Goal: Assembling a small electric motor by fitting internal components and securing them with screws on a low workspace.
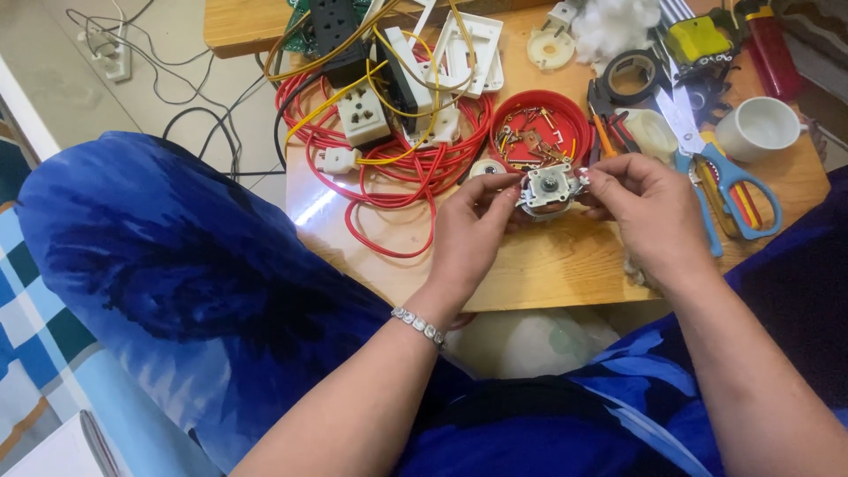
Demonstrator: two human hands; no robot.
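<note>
Head view: a small round electrical part, pale grey with a metal centre, is held above the near edge of a low wooden table. It is pinched from the left by the fingertips of the left hand and from the right by the fingertips of the right hand; the fingers of both hands are bent and pressed onto its rim. A beaded bracelet is worn on the left wrist.

No readable label is carried by anything near the hands. Just behind the part, a round red lid is used as a tray for small brass and wire pieces, which are too small to be told apart. To its left, a tangle of red wire and yellow wire is spread around a white socket block and white rectangular cover plates. To the right lie blue-handled scissors, a roll of black tape, a white cup and a yellow-and-black device, whose shape is hard to make out.

The underside of the held part is hidden by the fingers. The table's far edge and right corner are cut off by the frame, and the lap below is covered by blue patterned cloth.
</note>
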